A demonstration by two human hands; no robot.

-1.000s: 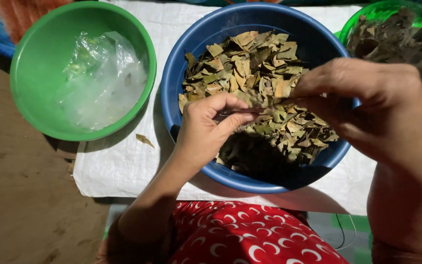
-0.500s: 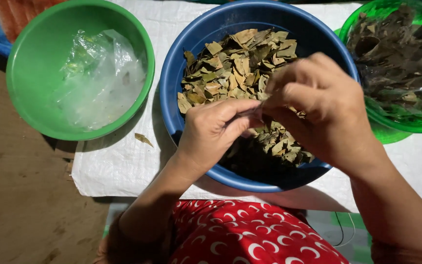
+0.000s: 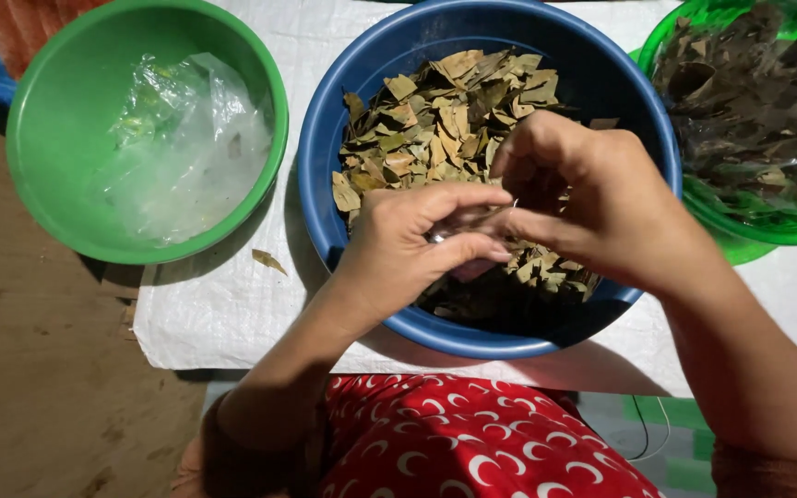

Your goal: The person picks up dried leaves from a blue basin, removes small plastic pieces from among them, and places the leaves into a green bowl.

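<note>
Pinching a small, thin, clear item between left hand and right hand – fingertips narrowed on it, too small to identify. Hovering over the round blue plastic bowl heaped with dry, brittle olive-brown leaves – crumpled clear plastic lying in the glossy green bowl at left.

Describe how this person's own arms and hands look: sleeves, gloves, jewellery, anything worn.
Both arms are bare as far as the frame shows, with no sleeves. The left hand and right hand wear no gloves, and no rings, bracelets or watch are visible. Fingernails look short and unpainted. Below the arms, the person wears a red garment printed with white crescent shapes.
</note>
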